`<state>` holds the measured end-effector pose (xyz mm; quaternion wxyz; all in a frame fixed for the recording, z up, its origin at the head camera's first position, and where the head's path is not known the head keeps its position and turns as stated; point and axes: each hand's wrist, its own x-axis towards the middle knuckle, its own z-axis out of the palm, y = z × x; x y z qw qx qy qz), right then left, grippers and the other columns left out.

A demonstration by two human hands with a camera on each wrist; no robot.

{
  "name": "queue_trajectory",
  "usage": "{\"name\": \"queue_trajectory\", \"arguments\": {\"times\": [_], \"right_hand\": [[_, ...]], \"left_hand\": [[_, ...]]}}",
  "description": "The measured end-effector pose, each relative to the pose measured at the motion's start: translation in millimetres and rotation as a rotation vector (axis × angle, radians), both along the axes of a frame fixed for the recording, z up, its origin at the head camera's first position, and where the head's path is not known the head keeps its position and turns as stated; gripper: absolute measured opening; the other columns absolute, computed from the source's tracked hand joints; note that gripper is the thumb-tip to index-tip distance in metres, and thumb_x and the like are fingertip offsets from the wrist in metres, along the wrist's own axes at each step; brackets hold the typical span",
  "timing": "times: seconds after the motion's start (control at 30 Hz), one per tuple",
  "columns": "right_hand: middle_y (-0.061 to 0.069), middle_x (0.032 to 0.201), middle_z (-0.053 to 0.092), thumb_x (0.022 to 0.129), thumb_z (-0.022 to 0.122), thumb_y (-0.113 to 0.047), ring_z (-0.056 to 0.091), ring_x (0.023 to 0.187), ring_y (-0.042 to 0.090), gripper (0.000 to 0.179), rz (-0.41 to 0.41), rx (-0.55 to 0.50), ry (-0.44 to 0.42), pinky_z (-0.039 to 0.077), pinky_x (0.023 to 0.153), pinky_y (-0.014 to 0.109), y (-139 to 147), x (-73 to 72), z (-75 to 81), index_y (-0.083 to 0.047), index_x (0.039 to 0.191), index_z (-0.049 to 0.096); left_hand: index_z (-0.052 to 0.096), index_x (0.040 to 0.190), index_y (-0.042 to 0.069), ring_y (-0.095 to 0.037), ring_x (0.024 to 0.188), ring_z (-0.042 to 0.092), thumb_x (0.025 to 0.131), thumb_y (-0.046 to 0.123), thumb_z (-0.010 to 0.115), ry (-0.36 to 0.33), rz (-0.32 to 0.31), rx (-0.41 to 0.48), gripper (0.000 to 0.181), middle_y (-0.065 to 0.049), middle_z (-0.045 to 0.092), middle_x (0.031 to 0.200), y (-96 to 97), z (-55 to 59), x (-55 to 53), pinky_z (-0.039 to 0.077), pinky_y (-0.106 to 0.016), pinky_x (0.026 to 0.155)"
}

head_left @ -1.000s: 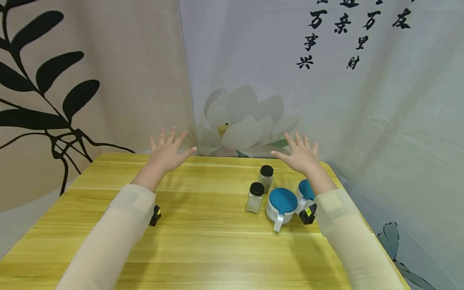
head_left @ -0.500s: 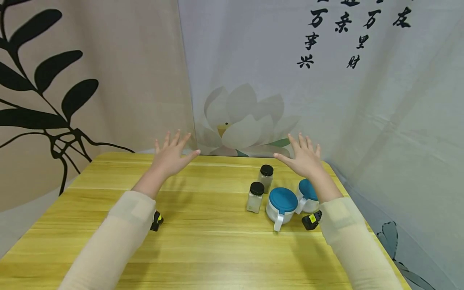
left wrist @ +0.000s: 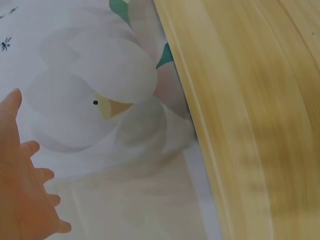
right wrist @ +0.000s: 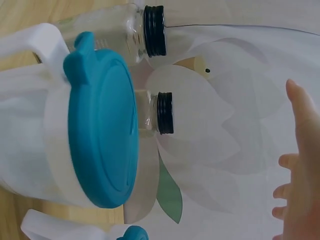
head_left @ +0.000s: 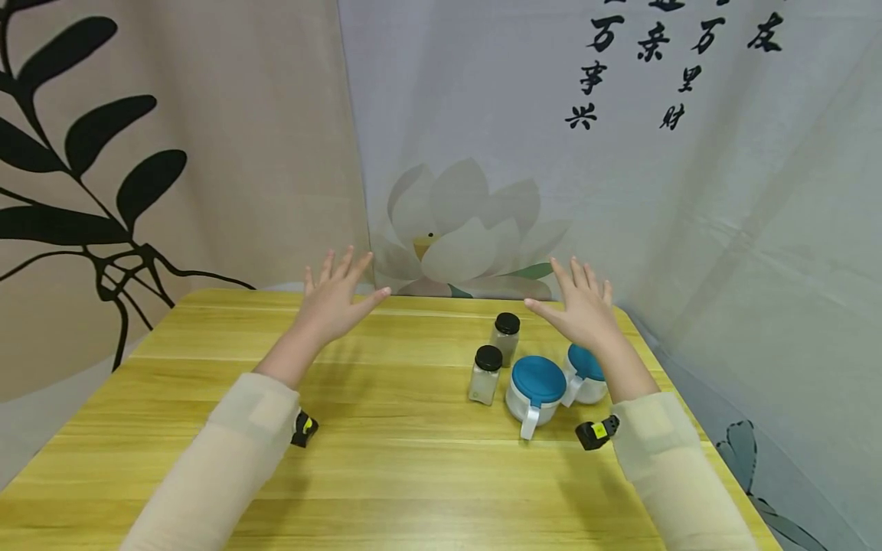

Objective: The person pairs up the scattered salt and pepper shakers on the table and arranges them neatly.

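Note:
My left hand (head_left: pixel 332 304) hovers over the far left part of the wooden table (head_left: pixel 386 490), its fingers straight and spread, holding nothing. Likewise spread and bare, my right hand (head_left: pixel 580 308) is in the air above the far right part. Nearest to it are two white containers with blue lids and handles, a front one (head_left: pixel 538 383) and one behind (head_left: pixel 586 375), partly covered by my right forearm. To their left stand two clear jars with black caps, a nearer jar (head_left: pixel 485 375) and a farther jar (head_left: pixel 505 338). The right wrist view shows a blue lid (right wrist: pixel 102 127) close up.
A small black device with a yellow mark (head_left: pixel 304 428) sits at the left wrist, and a similar black device (head_left: pixel 596 432) at the right. Behind the table hangs a curtain (head_left: pixel 475 92) with a printed lotus, leaves and black characters.
Both hands have drifted slightly to the right, and the forearms have drawn back a little toward the person. The containers and jars have not moved.

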<state>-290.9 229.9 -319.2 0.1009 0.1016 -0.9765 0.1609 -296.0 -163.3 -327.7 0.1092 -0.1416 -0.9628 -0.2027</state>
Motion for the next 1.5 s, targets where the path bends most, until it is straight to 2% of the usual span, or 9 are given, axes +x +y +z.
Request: {"name": "queue_trajectory", "arguments": {"times": [0.37,0.73,1.23,1.5], "right_hand": [[0.018,0.158,0.001,0.086,0.048,-0.071,-0.004,0.142,0.039,0.095,0.016,-0.051,0.047,-0.008,0.106,0.063,3.2,11.6,-3.2,-0.019,0.155,0.009],[0.018,0.158,0.001,0.087,0.055,-0.064,-0.002,0.142,0.039,0.094,0.044,-0.121,0.078,-0.006,0.107,0.062,6.2,24.3,-6.4,-0.019,0.155,0.009],[0.016,0.158,0.0,0.086,0.059,-0.061,-0.001,0.141,0.043,0.095,0.071,-0.219,0.109,-0.004,0.106,0.064,10.1,40.4,-20.2,-0.022,0.155,0.007],[0.017,0.158,0.002,0.086,0.062,-0.056,0.003,0.14,0.047,0.096,0.081,-0.274,0.11,-0.001,0.104,0.068,11.0,49.6,-28.8,-0.02,0.155,0.008]], "left_hand": [[0.015,0.155,0.023,-0.031,0.143,-0.012,0.09,0.07,0.037,0.028,-0.027,0.06,0.083,-0.008,0.0,0.159,8.8,-3.8,7.3,-0.015,-0.06,0.105],[0.016,0.155,0.026,-0.027,0.143,-0.012,0.092,0.061,0.047,0.041,-0.043,0.138,0.078,-0.005,0.001,0.159,17.6,-4.4,16.0,-0.011,-0.059,0.107],[0.018,0.154,0.023,-0.03,0.144,-0.006,0.092,0.062,0.046,0.065,-0.093,0.209,0.078,-0.007,0.005,0.159,28.2,-11.8,24.0,-0.007,-0.06,0.108],[0.018,0.154,0.023,-0.032,0.144,-0.004,0.093,0.059,0.049,0.062,-0.117,0.246,0.077,-0.006,0.006,0.159,36.5,-20.0,28.0,-0.002,-0.063,0.107]]}}
